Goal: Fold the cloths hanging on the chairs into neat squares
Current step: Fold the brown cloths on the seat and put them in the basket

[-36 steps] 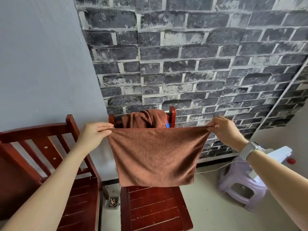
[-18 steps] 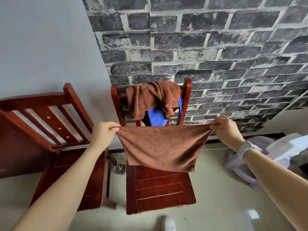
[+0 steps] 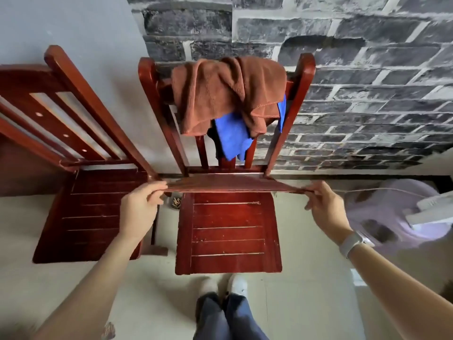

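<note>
The brown cloth [image 3: 230, 184] is stretched flat, side to side, over the back of the chair seat [image 3: 228, 229]. The left hand [image 3: 139, 207] pinches its left end and the right hand [image 3: 326, 209] pinches its right end. Bare seat lies below for laying it down. More cloths [image 3: 228, 94] hang on the chair back [image 3: 297, 104].

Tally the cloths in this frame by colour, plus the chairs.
Brown cloths: 2, one stretched between the left hand and right hand, one draped on the chair back
Blue cloths: 1
Red wooden chairs: 2, the second left
Total: 5
</note>
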Available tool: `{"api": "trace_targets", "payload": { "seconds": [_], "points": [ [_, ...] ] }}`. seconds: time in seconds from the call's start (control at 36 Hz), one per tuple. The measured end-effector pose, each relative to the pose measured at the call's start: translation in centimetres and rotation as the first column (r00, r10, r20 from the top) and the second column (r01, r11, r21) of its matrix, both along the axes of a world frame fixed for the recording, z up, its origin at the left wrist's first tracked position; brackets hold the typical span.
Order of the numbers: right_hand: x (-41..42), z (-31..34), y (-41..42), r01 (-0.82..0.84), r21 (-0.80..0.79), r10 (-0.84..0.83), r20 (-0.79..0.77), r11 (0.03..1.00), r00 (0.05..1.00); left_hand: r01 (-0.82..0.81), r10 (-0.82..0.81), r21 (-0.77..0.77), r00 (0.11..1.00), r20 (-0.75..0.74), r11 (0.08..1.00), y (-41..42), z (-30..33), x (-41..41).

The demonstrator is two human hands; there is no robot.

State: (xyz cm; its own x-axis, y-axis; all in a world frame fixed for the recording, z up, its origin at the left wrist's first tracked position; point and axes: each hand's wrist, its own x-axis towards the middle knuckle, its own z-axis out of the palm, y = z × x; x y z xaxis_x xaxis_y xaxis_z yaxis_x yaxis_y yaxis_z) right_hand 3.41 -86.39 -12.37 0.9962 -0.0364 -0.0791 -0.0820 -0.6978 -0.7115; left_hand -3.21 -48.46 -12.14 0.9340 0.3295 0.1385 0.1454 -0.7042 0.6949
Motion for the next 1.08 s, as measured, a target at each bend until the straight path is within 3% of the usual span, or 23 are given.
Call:
{"api": "trace_targets", "payload": {
  "seconds": [0.14,0.25,0.33,0.5,0.61,0.64,0.69,0.78,0.86,0.97,1.08],
  "points": [
    [-5.0,-6.8,-1.0,-0.111,-0.094,0.083,-0.261,0.989,0.962,0.113,-0.072,0.11,0.944,-0.321,0.987,0.4,-6.9,-5.2],
    [-8.4,-11.5,-1.1,-0.204,-0.124,0.114,-0.511,0.971,0.852,0.171,-0.08,0.121,0.84,-0.536,0.978,-0.1,-12.0,-8.7],
    [-10.3,-14.7,-1.0,-0.231,-0.127,0.103,-0.626,0.965,0.773,0.196,-0.084,0.115,0.78,-0.621,0.974,-0.6,-15.1,-10.5],
    [-12.5,-18.7,-0.9,-0.322,-0.191,0.1,-0.703,0.927,0.704,0.254,-0.127,0.035,0.596,-0.793,0.967,-0.4,-19.8,-13.0],
    [-13.3,-19.9,-1.1,-0.548,-0.189,0.157,-0.838,0.815,0.523,0.352,-0.195,-0.025,0.457,-0.868,0.936,0.2,-21.4,-13.5],
    [-13.3,-20.1,-1.1,-0.555,-0.191,0.155,-0.843,0.81,0.515,0.345,-0.196,-0.031,0.455,-0.868,0.938,0.2,-21.4,-13.4],
    [-13.1,-20.5,-0.9,-0.439,-0.211,0.116,-0.786,0.873,0.608,0.287,-0.183,-0.032,0.518,-0.836,0.957,0.1,-21.7,-13.0],
    [-11.9,-20.3,-0.2,-0.182,-0.169,0.036,-0.629,0.969,0.777,0.084,-0.095,-0.053,0.657,-0.748,0.995,-0.2,-21.5,-11.4],
    [-9.5,-19.2,0.7,-0.022,-0.066,-0.018,-0.553,0.998,0.833,-0.105,0.006,-0.11,0.749,-0.662,0.988,-0.4,-20.4,-8.8],
    [-5.4,-17.3,1.9,0.171,0.111,-0.108,-0.425,0.979,0.899,-0.309,0.089,-0.329,0.835,-0.543,0.892,-0.8,-17.7,-4.3],
    [-1.2,-13.6,3.3,0.203,0.21,-0.15,-0.242,0.956,0.959,-0.332,0.106,-0.532,0.906,-0.41,0.779,-1.2,-13.9,0.1]
  ]
}}
